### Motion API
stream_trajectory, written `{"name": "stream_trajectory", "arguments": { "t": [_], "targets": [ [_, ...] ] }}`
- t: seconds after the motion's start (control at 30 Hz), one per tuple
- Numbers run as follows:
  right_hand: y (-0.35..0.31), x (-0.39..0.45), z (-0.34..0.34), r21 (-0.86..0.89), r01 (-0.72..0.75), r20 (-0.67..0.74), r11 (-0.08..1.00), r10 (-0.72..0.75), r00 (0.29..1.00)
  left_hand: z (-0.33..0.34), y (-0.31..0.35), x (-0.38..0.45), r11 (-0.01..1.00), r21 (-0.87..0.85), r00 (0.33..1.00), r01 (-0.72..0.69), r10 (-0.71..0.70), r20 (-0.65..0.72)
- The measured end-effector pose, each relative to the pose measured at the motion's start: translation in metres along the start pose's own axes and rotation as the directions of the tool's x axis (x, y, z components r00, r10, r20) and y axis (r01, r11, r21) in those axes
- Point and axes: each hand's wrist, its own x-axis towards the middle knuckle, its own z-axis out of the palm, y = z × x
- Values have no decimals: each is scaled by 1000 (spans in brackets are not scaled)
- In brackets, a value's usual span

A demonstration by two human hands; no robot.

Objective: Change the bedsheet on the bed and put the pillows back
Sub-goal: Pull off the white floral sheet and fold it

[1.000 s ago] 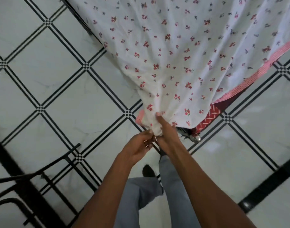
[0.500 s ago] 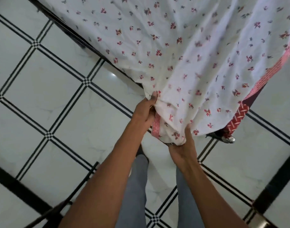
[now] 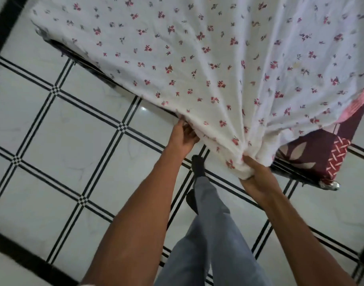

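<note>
A white bedsheet (image 3: 208,58) with small red flowers and a pink border lies spread over the bed and hangs off its near corner. My right hand (image 3: 257,178) grips the bunched corner of the sheet below the bed's edge. Further left, my left hand (image 3: 182,137) holds the sheet's hanging edge, fingertips tucked under the cloth. Under the sheet at the right, the maroon patterned mattress (image 3: 313,153) shows at the corner. No pillows are in view.
White floor tiles (image 3: 63,131) with black double lines surround the bed. The dark bed frame (image 3: 90,65) runs along the sheet's left edge, and a chrome bed foot (image 3: 329,185) stands at the right. My grey-trousered legs (image 3: 210,223) are close to the bed corner.
My hands have spread apart along the sheet's edge: the left slid left, the right stayed gripping the bunched corner. The view swung left and more of the mattress corner shows.
</note>
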Motion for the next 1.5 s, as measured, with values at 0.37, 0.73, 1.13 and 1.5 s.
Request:
{"name": "stream_trajectory", "arguments": {
  "t": [0.37,0.73,1.13,1.5],
  "targets": [
    [90,27,188,91,-202,-107,975,211,972,-58,83,-57,898,440,999,0,20,-41],
    [119,56,249,161,-8,-156,987,34,987,-41,225,29,998,4,994,65,-64,-83],
    [191,67,438,134,56,-52,989,-50,997,-135,319,-28,923,383,995,36,-69,73],
    [204,93,448,389,22,-174,921,50,984,-81,457,69,975,220,994,-22,46,-103]
  ]
}}
